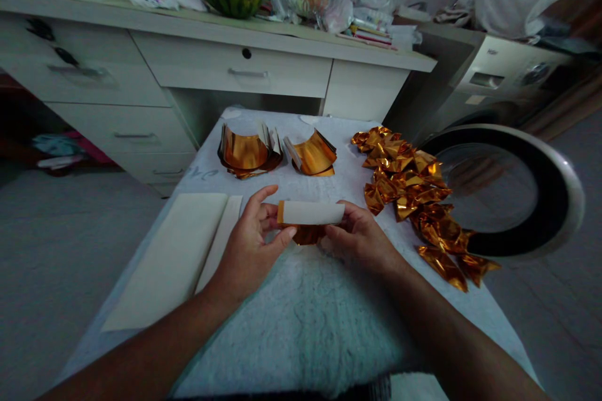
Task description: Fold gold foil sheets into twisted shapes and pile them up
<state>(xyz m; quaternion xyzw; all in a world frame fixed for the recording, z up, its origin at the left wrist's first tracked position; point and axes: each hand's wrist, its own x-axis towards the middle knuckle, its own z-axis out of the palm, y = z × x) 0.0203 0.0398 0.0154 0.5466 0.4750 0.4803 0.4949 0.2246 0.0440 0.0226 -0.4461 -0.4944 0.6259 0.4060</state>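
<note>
Now, rectangular gold-and-white foil paper (311, 213) spans gap between hands, above pale cloth-covered surface (324, 301). Left hand (254, 238) pinches left end, thumb at lower edge; right hand's (369, 238) fingers grasp right end. Curved gold foil stacks (244, 150) lie beyond.

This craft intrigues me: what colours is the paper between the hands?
The paper is white and shiny orange-gold, best seen in the head view.
</note>
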